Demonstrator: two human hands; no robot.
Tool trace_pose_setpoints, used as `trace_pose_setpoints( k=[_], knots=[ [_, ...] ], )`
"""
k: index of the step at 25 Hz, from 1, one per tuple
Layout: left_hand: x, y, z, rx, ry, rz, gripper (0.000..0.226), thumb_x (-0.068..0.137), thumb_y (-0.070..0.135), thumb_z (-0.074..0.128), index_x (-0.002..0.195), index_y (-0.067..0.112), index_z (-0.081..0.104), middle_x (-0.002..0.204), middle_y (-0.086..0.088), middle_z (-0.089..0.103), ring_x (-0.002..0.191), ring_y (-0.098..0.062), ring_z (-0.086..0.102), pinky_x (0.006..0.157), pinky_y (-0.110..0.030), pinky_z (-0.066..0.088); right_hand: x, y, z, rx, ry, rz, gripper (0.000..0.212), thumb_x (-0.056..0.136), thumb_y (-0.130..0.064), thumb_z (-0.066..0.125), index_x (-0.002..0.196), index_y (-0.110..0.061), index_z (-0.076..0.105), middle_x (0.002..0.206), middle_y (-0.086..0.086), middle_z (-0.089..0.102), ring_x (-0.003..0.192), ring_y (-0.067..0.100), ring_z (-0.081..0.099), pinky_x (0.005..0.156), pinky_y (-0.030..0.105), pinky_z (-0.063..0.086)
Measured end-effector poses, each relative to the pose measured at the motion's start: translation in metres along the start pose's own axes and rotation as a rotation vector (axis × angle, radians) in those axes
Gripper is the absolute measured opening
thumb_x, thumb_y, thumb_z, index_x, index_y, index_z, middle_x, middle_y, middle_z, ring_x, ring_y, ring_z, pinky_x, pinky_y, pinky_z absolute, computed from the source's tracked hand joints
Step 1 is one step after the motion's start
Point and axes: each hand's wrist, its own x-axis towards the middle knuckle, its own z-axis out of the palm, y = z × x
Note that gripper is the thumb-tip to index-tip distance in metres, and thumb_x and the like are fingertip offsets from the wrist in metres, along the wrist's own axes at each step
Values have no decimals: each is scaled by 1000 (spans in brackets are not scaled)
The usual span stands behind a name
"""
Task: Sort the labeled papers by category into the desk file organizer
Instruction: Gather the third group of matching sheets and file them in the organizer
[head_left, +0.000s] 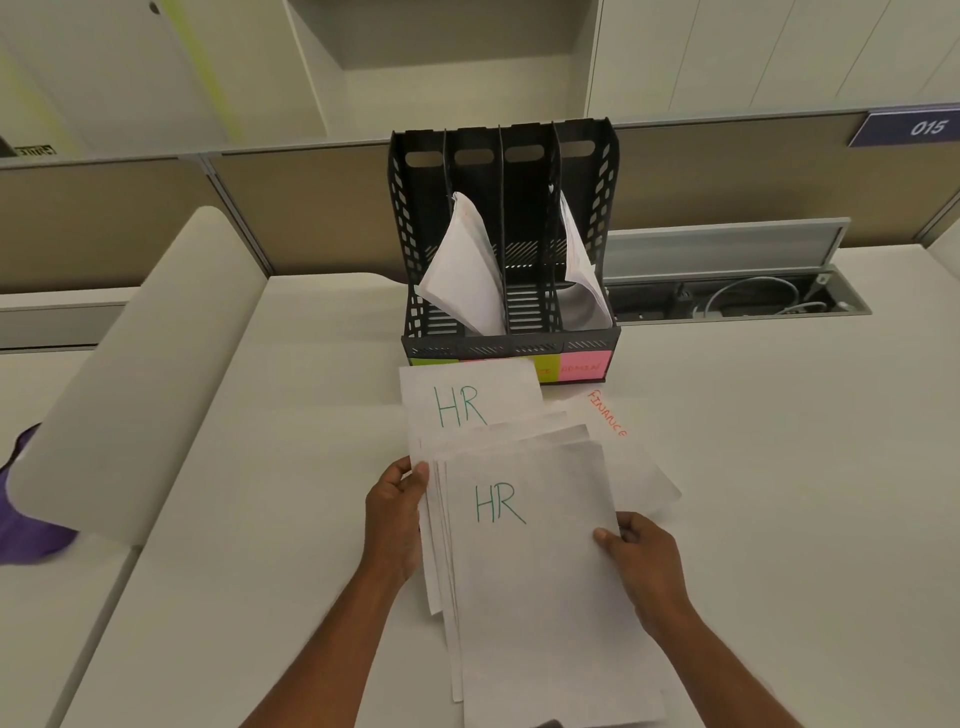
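Note:
A black four-slot file organizer (608, 171) stands at the back of the desk, with coloured sticky labels (584, 367) on its front. Papers lean in its second slot (462, 265) and fourth slot (579, 260). In front of it lies a fanned stack of white sheets. The top sheet (540, 582) reads "HR" in green. Another "HR" sheet (467, 400) sticks out behind it, and a "FINANCE" sheet (608, 415) lies to the right. My left hand (395, 514) pinches the stack's left edge. My right hand (644, 561) grips the top sheet's right edge.
The white desk (779, 467) spreads out on all sides. An open cable tray (737, 296) with wires sits right of the organizer. A pale curved panel (130, 374) rises at the left, with a purple object (26, 525) beneath it. Partition walls (311, 208) stand behind.

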Motion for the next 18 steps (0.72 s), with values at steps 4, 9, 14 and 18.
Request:
trace_pose_setpoints(
  k=[4, 9, 14, 18],
  knots=[
    [-2, 1, 4, 89, -26, 54, 17, 94, 6, 64, 105, 16, 73, 99, -8, 79, 94, -26, 75, 96, -51, 55, 2, -2, 4, -1, 20, 8, 7, 87, -14, 71, 94, -18, 70, 87, 1, 76, 81, 23, 72, 77, 40, 60],
    [4, 9, 5, 23, -3, 76, 18, 94, 7, 64, 106, 14, 75, 104, -10, 78, 102, -31, 73, 99, -50, 53, 2, 0, 4, 23, 85, -3, 5, 88, -17, 71, 85, -21, 72, 85, -1, 75, 81, 21, 69, 73, 34, 56],
    [10, 18, 6, -57, -34, 45, 18, 96, 9, 62, 100, 16, 78, 106, -11, 77, 101, -28, 71, 100, -51, 52, 4, 2, 0, -4, 64, -24, 6, 91, -15, 68, 87, -19, 71, 86, 2, 74, 79, 22, 67, 69, 30, 51],
    [17, 26, 4, -12, 45, 139, 25, 95, 6, 63, 112, 23, 70, 105, -10, 78, 92, -20, 74, 94, -45, 57, 7, 5, -12, -27, 125, -70, 12, 90, -14, 68, 83, -23, 70, 83, -1, 72, 82, 21, 67, 67, 26, 46]
  ],
)
